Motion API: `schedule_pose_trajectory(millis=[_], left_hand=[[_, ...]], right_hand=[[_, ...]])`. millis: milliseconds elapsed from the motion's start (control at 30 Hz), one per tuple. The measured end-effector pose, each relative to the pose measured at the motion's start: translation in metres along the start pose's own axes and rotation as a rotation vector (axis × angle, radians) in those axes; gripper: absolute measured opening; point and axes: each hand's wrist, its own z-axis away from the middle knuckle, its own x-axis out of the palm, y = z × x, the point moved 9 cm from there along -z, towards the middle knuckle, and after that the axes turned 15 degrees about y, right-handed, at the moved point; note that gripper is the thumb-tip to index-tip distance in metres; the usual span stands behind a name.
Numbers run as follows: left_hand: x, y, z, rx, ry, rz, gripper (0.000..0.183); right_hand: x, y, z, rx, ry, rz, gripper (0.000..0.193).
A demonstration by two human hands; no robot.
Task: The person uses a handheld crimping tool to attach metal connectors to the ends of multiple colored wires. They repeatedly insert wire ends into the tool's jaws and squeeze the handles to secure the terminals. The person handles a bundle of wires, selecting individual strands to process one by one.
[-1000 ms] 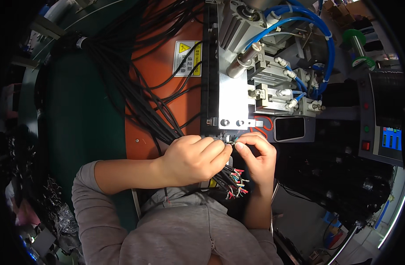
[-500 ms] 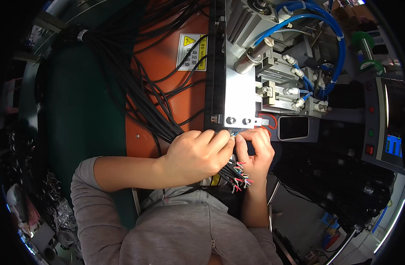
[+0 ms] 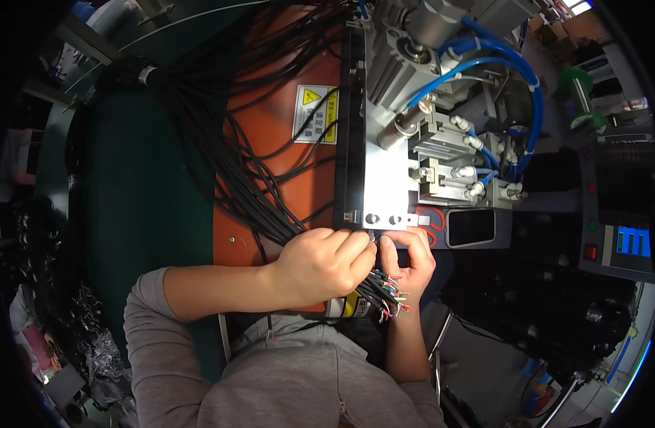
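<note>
With left hand (image 3: 319,264) and right hand (image 3: 413,265) curled nearer metal plate (image 3: 387,184) than before, apparently for close work; cannot tell grip.

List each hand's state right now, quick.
Left hand: closed, apparently around the black cables.
Right hand: fingers bent near the metal plate; cannot tell whether it holds anything.

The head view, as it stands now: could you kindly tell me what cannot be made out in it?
Head view: the middle stretch of the cables, hidden by the left hand.
Head view: what the right hand holds, if anything, too small to tell.
Head view: the top of the machine, cut off by the upper edge.
Head view: details on the screen, too small.
</note>
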Motion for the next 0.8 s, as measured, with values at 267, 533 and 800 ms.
schedule_pose_trajectory(millis=[267,533,800], left_hand=[[-0.001,-0.002,0.002,-0.010,0.024,0.011,0.017],[0.000,-0.002,0.002,-0.012,0.016,0.007,0.016],[0.000,-0.004,0.001,-0.043,-0.025,0.015,0.018]], right_hand=[[0.011,0.058,0.030,0.730,-0.080,-0.239,0.003],[0.003,-0.012,-0.003,-0.007,-0.097,0.038,0.010],[-0.002,-0.015,-0.003,-0.103,-0.020,0.063,0.014]])
